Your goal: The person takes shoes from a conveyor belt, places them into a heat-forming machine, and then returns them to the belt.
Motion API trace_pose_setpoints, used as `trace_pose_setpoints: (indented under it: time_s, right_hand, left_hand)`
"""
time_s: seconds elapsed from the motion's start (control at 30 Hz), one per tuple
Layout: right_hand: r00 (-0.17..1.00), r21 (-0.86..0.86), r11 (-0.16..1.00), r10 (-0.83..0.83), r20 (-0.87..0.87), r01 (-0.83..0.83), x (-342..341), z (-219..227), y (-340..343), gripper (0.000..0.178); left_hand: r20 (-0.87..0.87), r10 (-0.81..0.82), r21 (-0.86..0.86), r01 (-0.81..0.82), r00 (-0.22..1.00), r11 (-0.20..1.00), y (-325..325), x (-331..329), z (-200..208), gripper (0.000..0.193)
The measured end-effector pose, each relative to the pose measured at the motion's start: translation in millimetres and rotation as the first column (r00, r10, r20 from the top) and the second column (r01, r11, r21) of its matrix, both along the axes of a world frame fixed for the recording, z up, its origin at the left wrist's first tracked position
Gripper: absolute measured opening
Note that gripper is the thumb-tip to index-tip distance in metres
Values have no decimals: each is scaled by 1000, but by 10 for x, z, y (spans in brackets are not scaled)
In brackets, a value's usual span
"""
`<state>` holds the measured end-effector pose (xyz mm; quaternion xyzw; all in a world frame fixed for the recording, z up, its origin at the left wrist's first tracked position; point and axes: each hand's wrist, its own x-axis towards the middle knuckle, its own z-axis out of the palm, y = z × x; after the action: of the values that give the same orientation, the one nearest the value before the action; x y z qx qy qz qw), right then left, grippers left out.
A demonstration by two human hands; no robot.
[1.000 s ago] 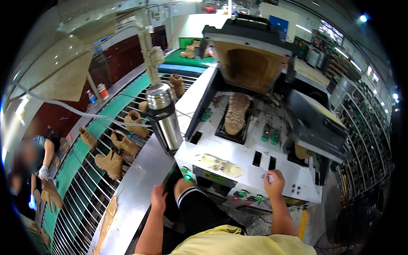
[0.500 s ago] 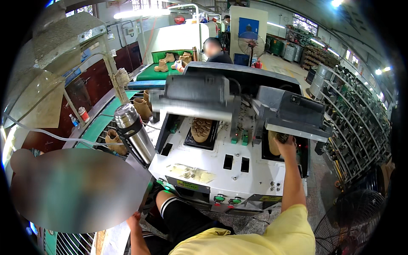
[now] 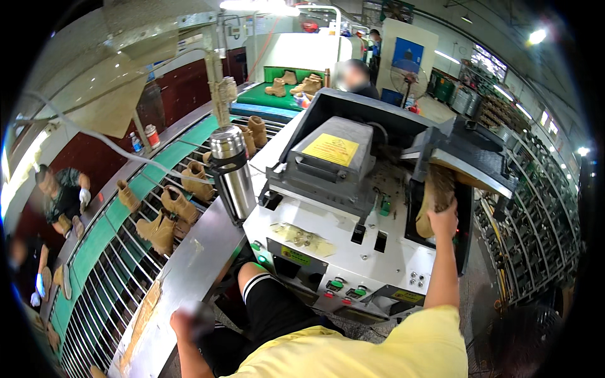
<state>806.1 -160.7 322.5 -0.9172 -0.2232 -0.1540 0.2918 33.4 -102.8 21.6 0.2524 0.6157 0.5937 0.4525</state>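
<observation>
My right hand [image 3: 443, 220] is closed around a tan boot [image 3: 423, 211] with a dark treaded sole, at the right station of a white pressing machine [image 3: 296, 211]. The boot stands tilted under the raised grey right press cover [image 3: 472, 154]; part of it is hidden behind the cover. At the left station the grey left press cover [image 3: 340, 167], with a yellow label, lies lowered, and whatever is beneath it is hidden. Low on the left, beside my knee, is my left hand [image 3: 181, 324]; a blurred patch hides its fingers.
Several tan boots [image 3: 176, 205] stand on a roller conveyor [image 3: 120, 277] at left. A steel flask [image 3: 232, 173] stands between conveyor and machine. Two people work beyond the conveyor; others are at the back. Racks [image 3: 535, 214] and a fan [image 3: 523, 337] are at right.
The left press cover has come down over the sole-up boot there. My right hand has raised and tilted the other boot. My view has turned left, showing more conveyor.
</observation>
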Motion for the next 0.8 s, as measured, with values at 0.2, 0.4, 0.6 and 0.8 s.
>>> trace_pose_setpoints:
  time_s: [0.2, 0.4, 0.6, 0.8]
  right_hand:
    - [901, 239, 968, -42, 431, -69, -488, -1202, -614, 90]
    - [870, 604, 776, 415, -268, -184, -1034, -1330, -983, 63]
    - [505, 848, 389, 846, -173, -361, -2391, -1181, -588, 75]
    - [-425, 664, -69, 816, -391, -744, -4144, -295, 55, 66]
  left_hand:
    - [215, 103, 63, -119, 971, 991, -120, -232, -305, 11]
    - [-501, -222, -83, 209, 836, 974, -210, 506, -112, 13]
    - [47, -830, 225, 803, 556, 551, -543, 1487, 1120, 38]
    - [229, -810, 738, 447, 540, 506, -302, 1533, 1638, 84]
